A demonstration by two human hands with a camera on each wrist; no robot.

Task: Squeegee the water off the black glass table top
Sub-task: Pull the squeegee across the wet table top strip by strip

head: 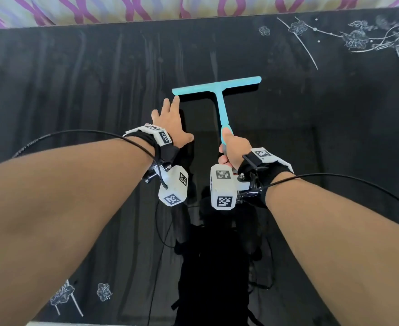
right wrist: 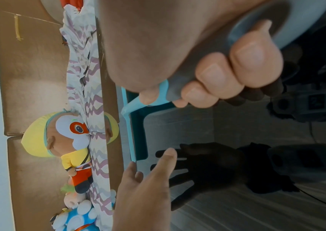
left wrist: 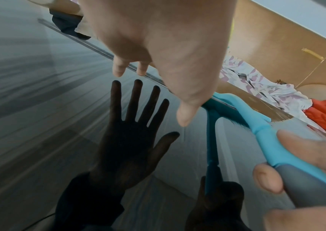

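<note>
A turquoise T-shaped squeegee (head: 219, 89) lies with its blade across the middle of the black glass table top (head: 76, 74), blade toward the far edge. My right hand (head: 235, 150) grips its grey-ended handle (left wrist: 272, 150), fingers curled round it (right wrist: 233, 73). My left hand (head: 170, 121) hovers flat just left of the handle with straight, spread fingers, its fingertips (right wrist: 132, 168) at the blade's left end; whether they touch it I cannot tell. The glass to the left shows wet streaks (left wrist: 29, 87); a darker strip (head: 201, 118) runs behind the blade.
A purple-and-white patterned cloth (head: 146, 8) runs along the table's far edge. White flower patterns mark the glass at the far right (head: 358, 38) and near left (head: 62, 295). Plush toys (right wrist: 69, 140) and brown panels (right wrist: 29, 78) lie beyond the far edge.
</note>
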